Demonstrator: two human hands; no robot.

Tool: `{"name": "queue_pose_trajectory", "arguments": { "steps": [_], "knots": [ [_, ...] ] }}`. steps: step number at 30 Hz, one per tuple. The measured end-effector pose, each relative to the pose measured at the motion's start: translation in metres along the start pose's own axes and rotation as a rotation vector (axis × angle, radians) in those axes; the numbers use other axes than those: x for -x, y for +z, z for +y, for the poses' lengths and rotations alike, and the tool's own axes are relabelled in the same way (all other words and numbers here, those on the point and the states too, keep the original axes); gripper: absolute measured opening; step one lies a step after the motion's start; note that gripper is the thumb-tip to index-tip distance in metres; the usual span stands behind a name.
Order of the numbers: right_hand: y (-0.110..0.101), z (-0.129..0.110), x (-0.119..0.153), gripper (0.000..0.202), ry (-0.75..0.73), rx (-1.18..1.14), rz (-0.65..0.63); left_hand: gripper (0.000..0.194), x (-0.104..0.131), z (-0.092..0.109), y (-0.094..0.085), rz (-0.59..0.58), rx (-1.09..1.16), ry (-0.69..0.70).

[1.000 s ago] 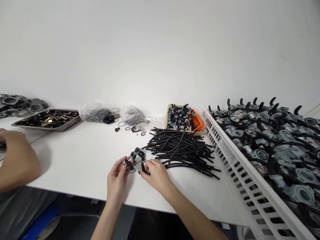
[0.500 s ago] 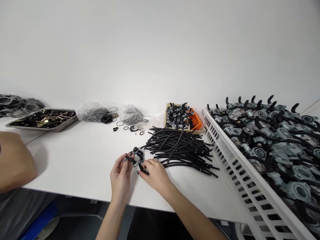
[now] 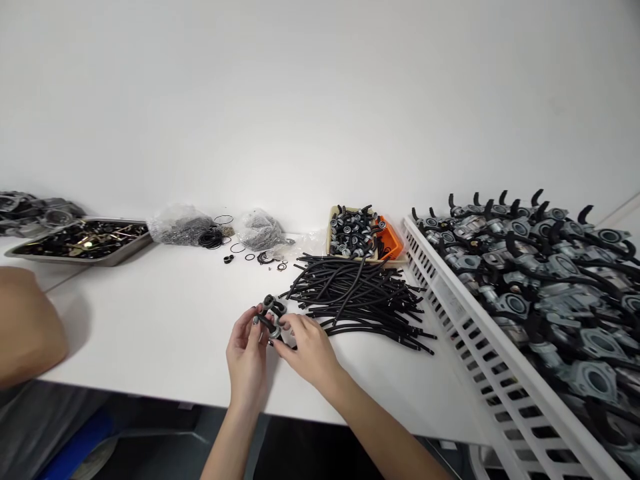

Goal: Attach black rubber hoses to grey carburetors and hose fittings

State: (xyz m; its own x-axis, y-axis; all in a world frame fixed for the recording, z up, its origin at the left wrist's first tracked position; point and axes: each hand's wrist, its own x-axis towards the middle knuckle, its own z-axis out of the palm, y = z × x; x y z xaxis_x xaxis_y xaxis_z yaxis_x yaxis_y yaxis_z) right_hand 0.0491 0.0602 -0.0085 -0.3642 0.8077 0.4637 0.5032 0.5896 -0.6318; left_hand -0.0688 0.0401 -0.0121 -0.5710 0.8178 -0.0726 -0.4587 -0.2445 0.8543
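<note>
My left hand (image 3: 249,348) pinches a short black hose piece with a grey ring-shaped cap (image 3: 267,325) between thumb and fingers. From the other side my right hand (image 3: 309,348) closes its thumb and forefinger at the grey cap end; its fingertips partly hide what they grip. Just beyond the fingers are more grey-capped black pieces (image 3: 274,305), and I cannot tell whether they lie on the white table (image 3: 165,327) or are held too. Long black hoses (image 3: 350,290) lie in a loose pile to the right of my hands.
Behind the hoses stand a beige bin (image 3: 330,233) of grey-capped pieces and an orange basket (image 3: 395,243). A white slotted crate (image 3: 465,327) of metal castings borders the right. Plastic bags (image 3: 260,228), O-rings (image 3: 250,257) and a metal tray (image 3: 120,253) lie leftward. A person's arm (image 3: 30,327) reaches in at left.
My right hand's fingertips have come up against the grey cap of the piece in my left hand. The dark piece that showed at my right fingers is now mostly hidden.
</note>
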Motion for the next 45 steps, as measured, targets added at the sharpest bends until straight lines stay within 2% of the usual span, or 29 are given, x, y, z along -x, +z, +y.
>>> {"name": "queue_pose_trajectory", "arguments": {
  "steps": [8,16,23,27,33,37,40,45],
  "knots": [
    [0.002,-0.001,0.003,0.043,-0.095,-0.061,0.047,0.035,0.001,-0.007,-0.003,-0.015,-0.164,0.085],
    [0.008,0.002,0.004,0.039,0.067,-0.269,0.060,0.035,0.003,-0.009,-0.005,-0.049,-0.326,0.139],
    [0.010,0.004,0.003,0.026,0.170,-0.309,0.091,0.037,0.008,-0.005,-0.003,-0.061,-0.375,0.126],
    [0.009,0.002,0.003,0.019,0.205,-0.300,0.099,0.037,0.009,-0.003,-0.008,-0.058,-0.407,0.129],
    [0.007,-0.001,0.002,0.020,0.206,-0.292,0.097,0.045,0.022,0.001,-0.032,-0.213,-0.699,0.240],
    [0.009,0.001,0.002,0.021,0.176,-0.306,0.093,0.058,0.027,0.001,-0.037,-0.273,-0.914,0.179],
    [0.010,0.002,0.003,0.021,0.155,-0.313,0.090,0.058,0.022,-0.002,-0.037,-0.298,-0.949,0.130],
    [0.010,0.004,0.001,0.019,0.153,-0.322,0.092,0.056,0.014,-0.004,-0.037,-0.330,-0.904,0.160]
  ]
}}
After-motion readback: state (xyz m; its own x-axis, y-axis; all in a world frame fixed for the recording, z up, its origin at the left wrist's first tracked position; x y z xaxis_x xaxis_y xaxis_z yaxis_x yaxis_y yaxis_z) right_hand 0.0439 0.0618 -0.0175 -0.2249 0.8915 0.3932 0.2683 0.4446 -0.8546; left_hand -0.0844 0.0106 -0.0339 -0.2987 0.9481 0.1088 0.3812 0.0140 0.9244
